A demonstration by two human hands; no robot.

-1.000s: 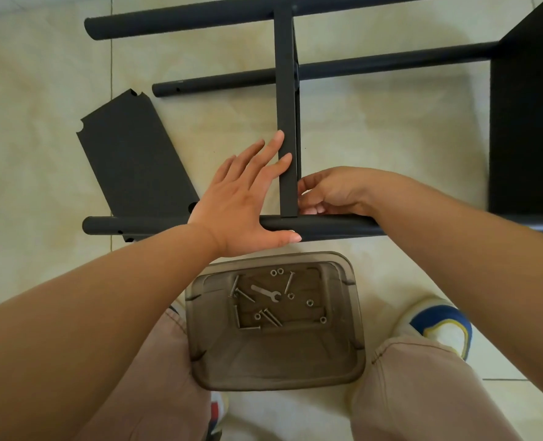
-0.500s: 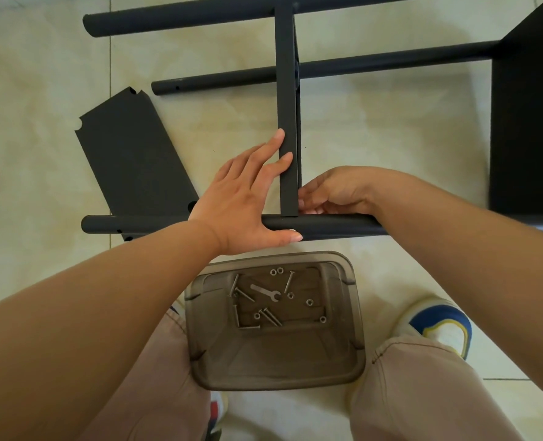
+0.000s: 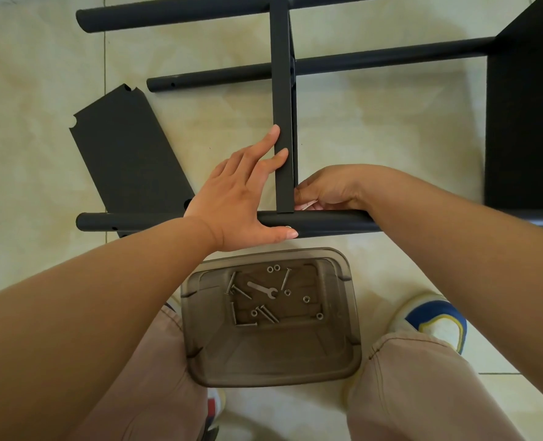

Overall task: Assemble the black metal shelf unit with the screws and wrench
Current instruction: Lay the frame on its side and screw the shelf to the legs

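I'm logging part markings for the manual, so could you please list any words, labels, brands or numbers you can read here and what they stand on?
None: no readable text shows anywhere.
Black tubes, crossbar and loose panel: plain, no labels.
Tub with the wrench and screws: no marking that can be made out.
Shoe: coloured patches only, no legible brand.

Beige tiled floor, blue-white shoe

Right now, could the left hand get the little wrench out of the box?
Probably yes. The wrench lies uncovered in the open box, just below the left hand, with nothing over it. But that hand is pressed flat on the upright panel and near tube, so it must let go first.
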